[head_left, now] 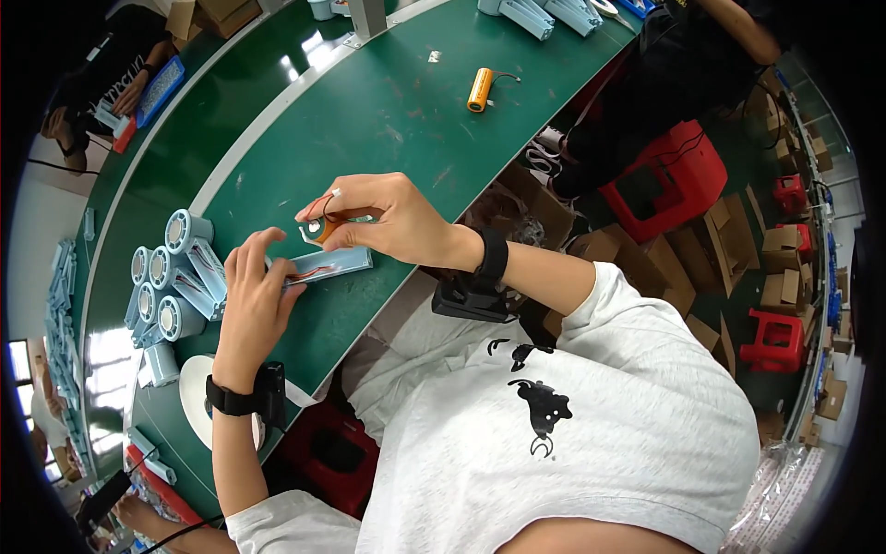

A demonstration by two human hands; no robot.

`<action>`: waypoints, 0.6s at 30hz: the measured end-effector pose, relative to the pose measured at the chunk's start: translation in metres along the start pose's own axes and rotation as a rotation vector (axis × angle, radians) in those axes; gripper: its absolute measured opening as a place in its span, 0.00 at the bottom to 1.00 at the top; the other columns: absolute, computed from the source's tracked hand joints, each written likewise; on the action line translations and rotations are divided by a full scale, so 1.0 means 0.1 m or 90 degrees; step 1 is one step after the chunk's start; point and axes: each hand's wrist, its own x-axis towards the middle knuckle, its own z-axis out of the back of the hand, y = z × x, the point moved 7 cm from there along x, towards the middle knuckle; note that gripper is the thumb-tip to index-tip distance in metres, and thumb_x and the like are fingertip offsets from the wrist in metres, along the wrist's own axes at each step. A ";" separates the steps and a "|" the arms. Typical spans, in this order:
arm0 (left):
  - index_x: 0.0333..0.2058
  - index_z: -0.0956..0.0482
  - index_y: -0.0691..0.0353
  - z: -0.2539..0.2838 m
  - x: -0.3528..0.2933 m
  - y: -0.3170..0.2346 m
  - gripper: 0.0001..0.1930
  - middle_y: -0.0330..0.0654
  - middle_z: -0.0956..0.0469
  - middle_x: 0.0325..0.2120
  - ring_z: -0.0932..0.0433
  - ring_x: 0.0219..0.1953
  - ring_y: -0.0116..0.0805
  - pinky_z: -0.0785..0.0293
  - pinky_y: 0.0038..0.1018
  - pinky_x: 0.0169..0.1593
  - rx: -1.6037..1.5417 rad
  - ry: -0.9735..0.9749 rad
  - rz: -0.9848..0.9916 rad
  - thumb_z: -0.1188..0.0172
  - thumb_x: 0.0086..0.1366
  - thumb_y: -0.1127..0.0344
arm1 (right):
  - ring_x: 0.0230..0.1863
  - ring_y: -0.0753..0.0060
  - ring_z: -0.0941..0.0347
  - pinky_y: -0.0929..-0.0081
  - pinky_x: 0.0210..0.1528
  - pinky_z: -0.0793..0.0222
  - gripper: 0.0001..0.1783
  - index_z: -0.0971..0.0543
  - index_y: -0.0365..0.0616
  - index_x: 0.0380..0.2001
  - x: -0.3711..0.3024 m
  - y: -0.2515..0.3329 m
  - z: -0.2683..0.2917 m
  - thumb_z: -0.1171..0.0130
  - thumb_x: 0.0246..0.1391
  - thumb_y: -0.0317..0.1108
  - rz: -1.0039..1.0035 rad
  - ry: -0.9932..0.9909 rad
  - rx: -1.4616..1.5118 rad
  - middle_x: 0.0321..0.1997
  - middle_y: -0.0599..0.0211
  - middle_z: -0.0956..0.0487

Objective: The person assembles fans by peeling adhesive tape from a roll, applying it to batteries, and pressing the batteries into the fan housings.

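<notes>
My right hand (392, 217) pinches an orange cylindrical battery (318, 231) with thin wires and a small white plug at its top. The battery is held just above a light blue plastic housing (346, 262), an open trough with red wires inside. My left hand (251, 291) is closed on the housing's left part, thumb and fingers curled over it; its left end is hidden by the hand. Left of that hand lies a pile of light blue handheld fan bodies (175, 319) with round ends.
Another orange battery (479, 90) with a wire lies farther back on the green table (388, 111). A white roll of tape (194, 397) lies by my left wrist. More blue parts (531, 17) are at the far edge. Red stools (674, 180) and cartons stand right. Other people work nearby.
</notes>
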 end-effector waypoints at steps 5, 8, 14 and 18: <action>0.31 0.31 0.63 -0.02 -0.03 0.12 0.09 0.43 0.33 0.46 0.36 0.49 0.46 0.41 0.38 0.52 -0.168 -0.013 0.089 0.43 0.51 0.77 | 0.36 0.73 0.24 0.77 0.40 0.25 0.13 0.24 0.36 0.35 0.00 0.01 -0.02 0.39 0.42 0.17 -0.062 -0.027 0.053 0.38 0.63 0.23; 0.32 0.32 0.63 -0.05 -0.01 0.15 0.09 0.43 0.33 0.46 0.36 0.49 0.46 0.41 0.38 0.53 -0.179 0.000 0.107 0.44 0.52 0.78 | 0.35 0.72 0.25 0.78 0.36 0.26 0.11 0.25 0.36 0.31 -0.01 0.07 -0.08 0.39 0.40 0.17 -0.035 -0.034 0.077 0.36 0.64 0.23; 0.31 0.33 0.64 -0.01 -0.01 0.10 0.08 0.44 0.32 0.45 0.37 0.50 0.47 0.41 0.36 0.53 -0.180 -0.047 0.087 0.47 0.53 0.80 | 0.30 0.66 0.28 0.70 0.31 0.33 0.08 0.26 0.38 0.27 0.02 0.02 -0.31 0.39 0.40 0.22 0.031 0.162 -0.303 0.27 0.65 0.25; 0.39 0.32 0.63 0.04 -0.01 0.08 0.16 0.45 0.35 0.48 0.38 0.51 0.48 0.41 0.36 0.54 -0.134 -0.051 0.039 0.46 0.50 0.82 | 0.30 0.61 0.29 0.67 0.32 0.34 0.08 0.26 0.40 0.27 0.20 -0.25 -0.44 0.39 0.40 0.26 -0.074 0.269 -0.331 0.26 0.64 0.26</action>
